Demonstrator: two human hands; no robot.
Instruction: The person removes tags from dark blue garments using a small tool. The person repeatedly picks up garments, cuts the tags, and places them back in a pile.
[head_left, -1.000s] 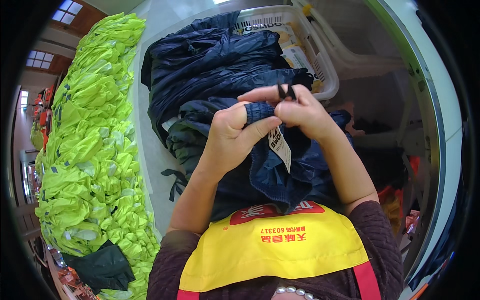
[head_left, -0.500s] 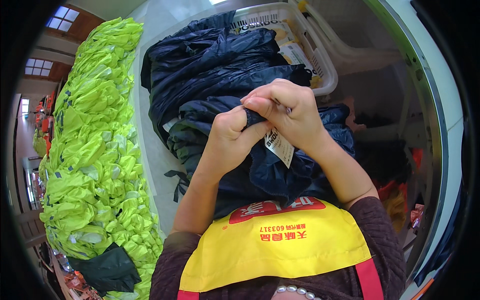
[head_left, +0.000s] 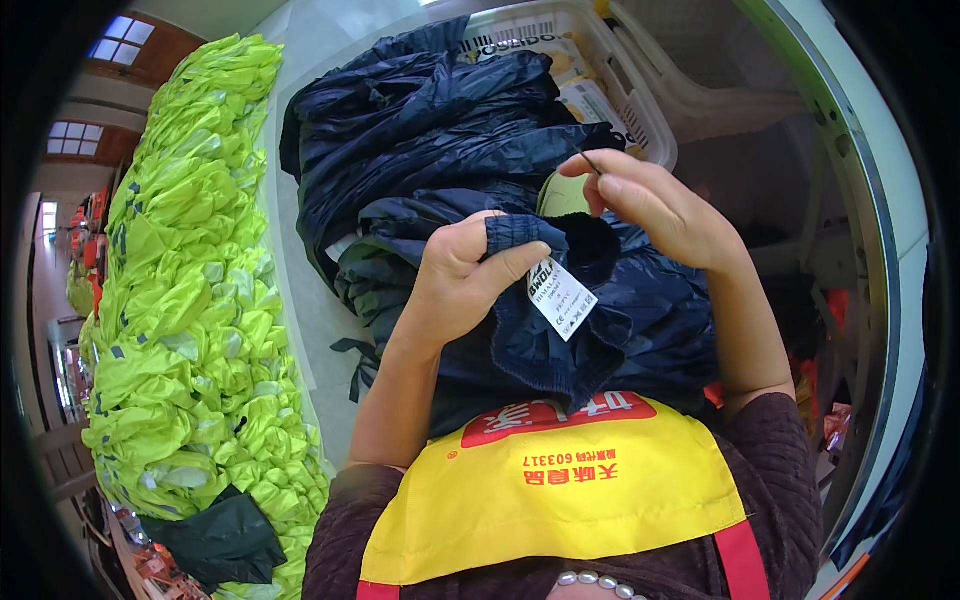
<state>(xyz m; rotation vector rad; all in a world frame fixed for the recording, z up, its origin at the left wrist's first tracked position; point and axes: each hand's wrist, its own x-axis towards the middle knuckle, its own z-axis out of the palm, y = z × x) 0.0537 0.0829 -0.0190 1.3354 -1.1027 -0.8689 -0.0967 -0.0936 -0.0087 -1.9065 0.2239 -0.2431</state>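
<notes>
The left hand [head_left: 462, 285] is clamped shut on a bunched fold of a dark navy garment [head_left: 560, 340], thumb pressed over the gathered hem, and a white tag [head_left: 561, 298] hangs from the cloth right under that thumb. The right hand [head_left: 655, 205] is up just above and beside it, fingers pinched narrow on something thin and dark [head_left: 590, 163] that pokes out past the fingertips; it could be a thread or a small tool, the view is too fine to tell. The garment spills down from both hands toward the person's chest, where a yellow apron [head_left: 570, 500] with red trim covers a brown sleeve on each side.

Behind the hands, a heap of more navy clothes [head_left: 420, 130] fills the middle of the table [head_left: 310, 330], running up toward its far edge. At the far right corner sits a white plastic basket [head_left: 640, 115] with packets in it, touching the heap. Along the left edge of the table stretches a long pile of bright yellow-green vests [head_left: 190, 300], with a dark green bag [head_left: 225, 535] at its near end.
</notes>
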